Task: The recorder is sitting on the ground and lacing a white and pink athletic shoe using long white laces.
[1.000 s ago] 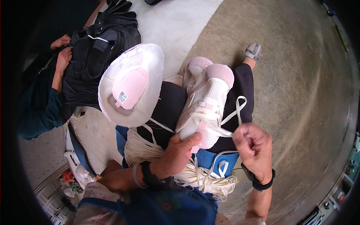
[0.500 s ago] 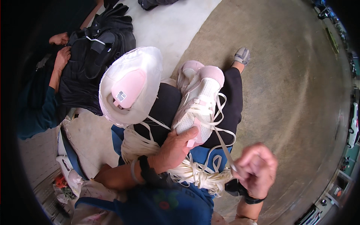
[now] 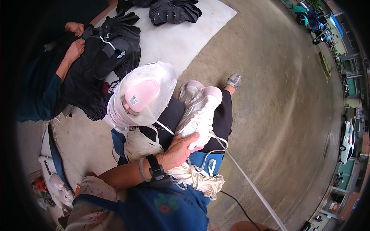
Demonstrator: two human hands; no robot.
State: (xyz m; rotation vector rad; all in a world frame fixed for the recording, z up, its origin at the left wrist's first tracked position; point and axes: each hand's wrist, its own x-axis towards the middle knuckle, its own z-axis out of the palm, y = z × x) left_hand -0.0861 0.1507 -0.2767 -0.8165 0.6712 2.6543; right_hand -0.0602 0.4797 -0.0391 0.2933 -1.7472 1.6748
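My left hand (image 3: 180,151) is closed round the heel end of a white mesh shoe upper (image 3: 195,122) with pale pink parts, which lies across my lap. From its eyelets a white shoelace (image 3: 252,185) runs taut to the lower right edge. My right hand is outside the picture; only a bit of skin, probably my right forearm (image 3: 248,226), shows at the bottom. Beneath my left hand lies a bundle of cream laces (image 3: 198,179) on my blue apron (image 3: 154,213). Another hank of laces (image 3: 140,147) hangs by my left thigh.
Left of the upper sits a white shoe piece with a pink inner part (image 3: 142,96). A co-worker's hands (image 3: 75,50) rest on a pile of black shoe uppers (image 3: 115,42). More black uppers (image 3: 175,11) lie on a white sheet (image 3: 200,30). Vehicles, including a white car (image 3: 348,142), stand far right.
My right hand, pinching the lace beside the upper before, has pulled it to the lower right and gone out of view. The lace is drawn long and its loops at the eyelets have shrunk.
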